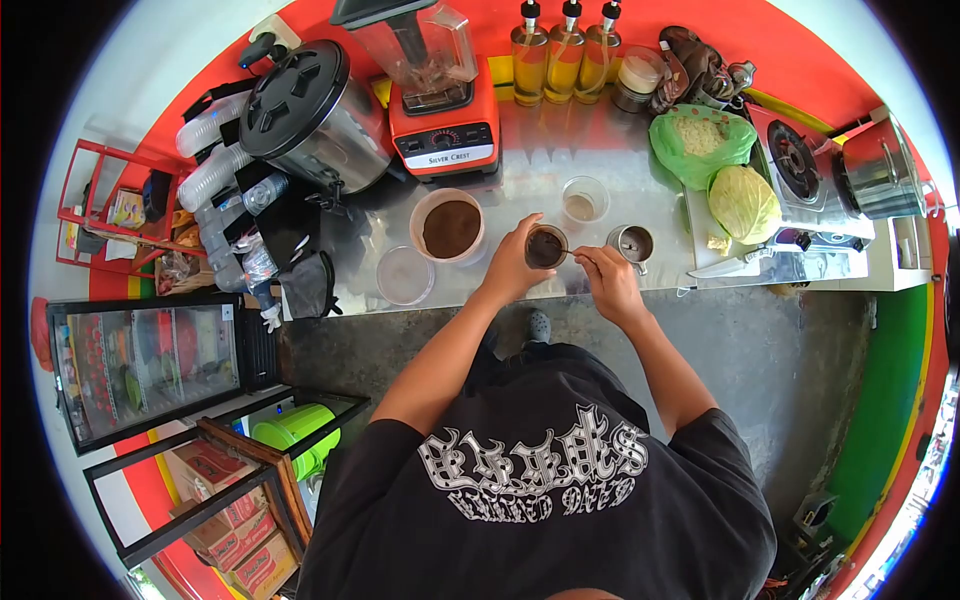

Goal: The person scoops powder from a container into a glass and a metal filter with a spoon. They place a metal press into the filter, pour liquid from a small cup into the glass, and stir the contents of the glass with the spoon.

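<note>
My left hand [512,262] is wrapped round a small clear cup [546,247] with dark brown contents. Pinched in my right hand [610,282] is the thin handle of a spoon [572,254], whose far end reaches into that cup. To the left stands a tub of brown powder [452,228], uncovered. A round translucent lid [406,276] lies beside the tub. Just past my right hand is a metal mug [632,246], and behind the cup stands a clear plastic cup [584,201] with something pale at its bottom.
At the back of the steel counter [545,145] stand a red blender [445,130], a large lidded metal container [318,120] and three pump bottles [566,62]. Rightward are a cabbage [744,204], a green bag [703,145], a knife [730,264] and a stove [798,165].
</note>
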Motion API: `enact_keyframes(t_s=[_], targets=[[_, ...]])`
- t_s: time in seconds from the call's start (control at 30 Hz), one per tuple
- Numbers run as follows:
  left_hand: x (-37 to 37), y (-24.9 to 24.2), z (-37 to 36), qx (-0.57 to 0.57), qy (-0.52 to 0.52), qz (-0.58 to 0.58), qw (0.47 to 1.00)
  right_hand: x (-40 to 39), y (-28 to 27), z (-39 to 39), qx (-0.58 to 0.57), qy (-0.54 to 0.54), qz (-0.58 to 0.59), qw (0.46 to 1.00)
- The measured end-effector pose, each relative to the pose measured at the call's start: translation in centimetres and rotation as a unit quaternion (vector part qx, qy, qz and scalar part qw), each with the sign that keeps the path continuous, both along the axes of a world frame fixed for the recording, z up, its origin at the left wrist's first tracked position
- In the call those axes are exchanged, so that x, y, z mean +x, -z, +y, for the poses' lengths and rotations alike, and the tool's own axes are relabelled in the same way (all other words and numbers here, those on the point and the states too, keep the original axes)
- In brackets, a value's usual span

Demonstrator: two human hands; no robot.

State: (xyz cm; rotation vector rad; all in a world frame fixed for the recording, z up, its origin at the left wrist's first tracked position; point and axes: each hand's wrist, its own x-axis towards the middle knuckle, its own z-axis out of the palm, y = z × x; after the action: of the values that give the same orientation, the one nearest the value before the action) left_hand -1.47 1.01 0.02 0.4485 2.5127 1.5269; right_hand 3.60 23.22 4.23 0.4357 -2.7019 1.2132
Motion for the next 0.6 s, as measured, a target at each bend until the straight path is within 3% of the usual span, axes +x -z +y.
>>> enact_keyframes(t_s=[0.13, 0.27, 0.5, 0.6], targets=[[0.3, 1.7, 0.5, 0.118, -0.02, -0.068, 0.99, 0.5, 0.1, -0.6, -0.067, 0.038, -0.059, 0.995], [0.1, 1.6, 0.5, 0.155, -0.013, -0.095, 0.983, 0.0, -0.1, -0.5, -0.116, 0.056, -0.083, 0.988], [0.4, -2.7, 0.0, 0.173, 0.009, -0.067, 0.983, -1.2, -5.7, 0.4, -0.177, 0.095, -0.111, 0.973], [-0.1, -5.7, -0.1, 0.196, 0.033, -0.049, 0.979, -1.7, -10.3, 0.9, -0.198, 0.051, -0.085, 0.975]])
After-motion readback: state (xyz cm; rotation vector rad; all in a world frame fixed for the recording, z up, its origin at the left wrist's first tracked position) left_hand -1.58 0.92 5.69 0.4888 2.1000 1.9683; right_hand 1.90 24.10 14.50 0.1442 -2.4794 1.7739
